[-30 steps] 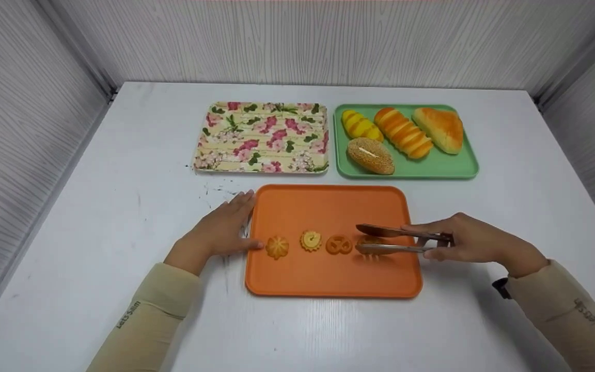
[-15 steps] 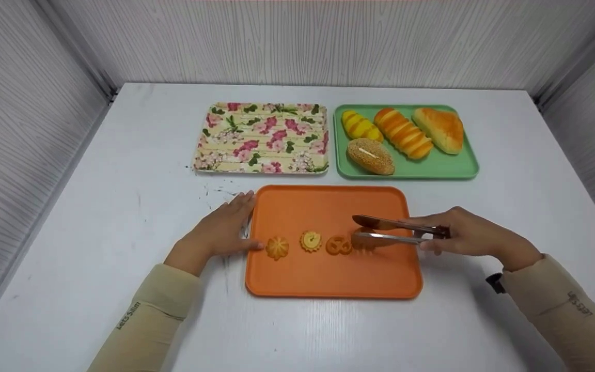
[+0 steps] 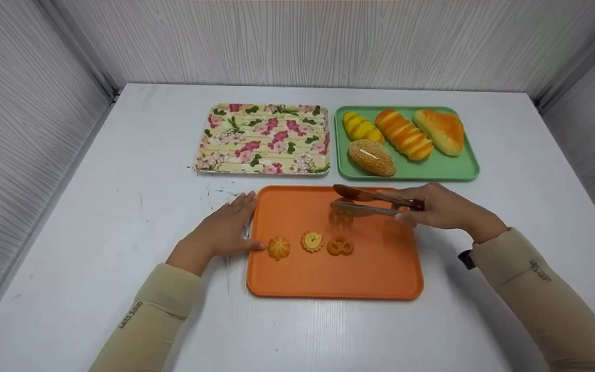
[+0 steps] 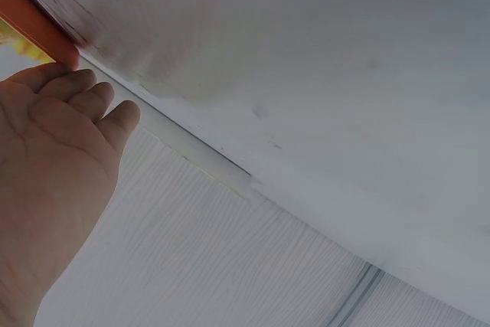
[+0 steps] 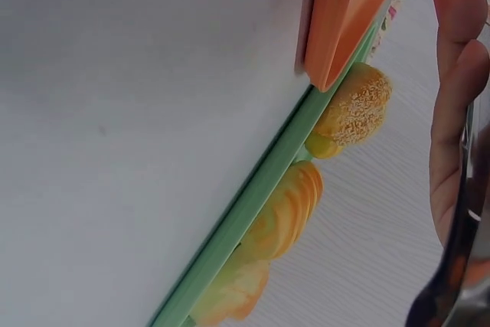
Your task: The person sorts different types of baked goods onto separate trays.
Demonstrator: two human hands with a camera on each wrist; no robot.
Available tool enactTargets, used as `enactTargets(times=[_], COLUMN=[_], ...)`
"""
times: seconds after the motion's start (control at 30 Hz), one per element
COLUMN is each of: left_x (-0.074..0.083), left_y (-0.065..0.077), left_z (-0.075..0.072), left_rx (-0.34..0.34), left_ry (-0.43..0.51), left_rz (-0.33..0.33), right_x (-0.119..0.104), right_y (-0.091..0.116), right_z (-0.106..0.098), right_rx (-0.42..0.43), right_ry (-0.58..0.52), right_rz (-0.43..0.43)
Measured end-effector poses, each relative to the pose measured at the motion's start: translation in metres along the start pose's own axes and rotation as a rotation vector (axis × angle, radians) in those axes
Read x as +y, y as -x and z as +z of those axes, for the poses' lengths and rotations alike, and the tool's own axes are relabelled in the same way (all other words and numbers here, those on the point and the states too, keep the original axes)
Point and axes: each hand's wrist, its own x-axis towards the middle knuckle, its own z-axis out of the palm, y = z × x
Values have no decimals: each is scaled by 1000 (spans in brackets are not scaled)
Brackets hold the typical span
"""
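My right hand [image 3: 432,209] holds metal tongs [image 3: 380,199] by their closed-end side, above the far part of the orange tray [image 3: 339,281]. Between the tong tips a brown cookie [image 3: 343,213] is blurred and partly hidden by the arms of the tongs. In the right wrist view the tongs [image 5: 452,281] run along the fingers. My left hand [image 3: 220,227] rests against the tray's left edge, fingers extended along it and thumb over the rim. On the tray lie a flower-shaped cookie [image 3: 278,248], a scalloped round cookie [image 3: 311,241] and a pretzel-shaped cookie [image 3: 340,246].
Behind the orange tray, a floral tray [image 3: 264,139] lies on the left. Beside it a green tray [image 3: 465,168] bears a sesame bun [image 3: 371,157], a yellow bun [image 3: 363,127], a striped loaf [image 3: 404,134] and a triangular bread [image 3: 439,130]. Pale wood-grain panels [image 3: 323,41] enclose the white table.
My right hand has lifted the cookie in the tongs and carried it away from me and to the left, off its spot beside the pretzel-shaped cookie. My left hand has stayed put.
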Motion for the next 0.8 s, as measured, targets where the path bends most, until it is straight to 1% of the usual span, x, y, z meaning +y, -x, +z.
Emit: enactTargets(times=[0.07, 0.13, 0.3, 0.47, 0.53, 0.63, 0.8], left_x=[-1, -1, 0, 0, 0, 0, 1], left_y=[0, -1, 0, -1, -1, 0, -1], left_z=[1, 1, 1, 1, 0, 0, 0], left_rx=[0, -1, -1, -3, -5, -7, 0], left_ry=[2, 4, 3, 13, 14, 8, -13], left_rz=[0, -4, -6, -13, -17, -17, 0], right_x=[8, 9, 5, -1, -4, -8, -12], right_y=[-7, -15, -36, -56, -63, -75, -95], right_z=[1, 0, -3, -7, -8, -8, -9], right_rx=[23, 43, 52, 43, 51, 70, 116], right_ry=[23, 30, -23, -48, -47, -29, -10], right_rz=[-1, -12, -1, 62, 110, 151, 146])
